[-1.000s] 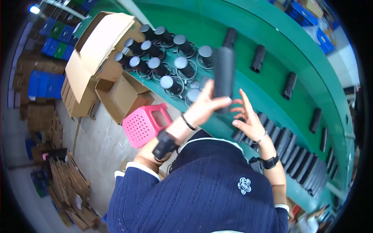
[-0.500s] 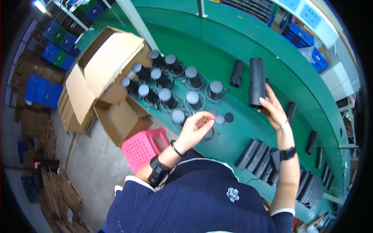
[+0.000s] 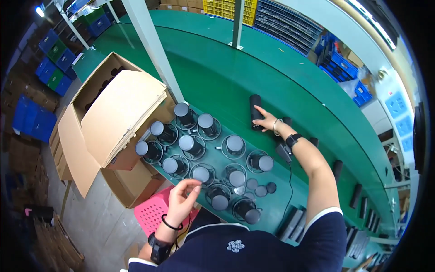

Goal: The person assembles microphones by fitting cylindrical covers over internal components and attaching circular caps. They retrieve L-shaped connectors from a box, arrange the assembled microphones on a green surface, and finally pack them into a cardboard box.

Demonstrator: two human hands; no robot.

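The right hand (image 3: 267, 121) grips a black tube (image 3: 255, 100) from its lower end, thumb and fingers wrapped about it. The tube is over the dark green strip (image 3: 217, 86) beyond the worktop (image 3: 274, 206), at one o'clock from the left hand (image 3: 180, 203). The left hand is loosely curled, thumb tip near the fingertips, just beside a black cylinder with a grey top (image 3: 200, 175); whether it pinches anything small, I cannot tell.

More grey-topped cylinders (image 3: 186, 143) stand in round frames on the worktop, between eleven and three o'clock of the left hand. Small round discs (image 3: 261, 191) lie at three o'clock of it, near the cylinders. Other black tubes (image 3: 356, 195) lie along the strip toward four o'clock from the gripped one.

At eleven o'clock from the left hand is an open cardboard box (image 3: 120, 113); a pink stool (image 3: 152, 212) is below the worktop, toward nine. A yellow crate (image 3: 230, 10) sits at twelve o'clock from the gripped tube.
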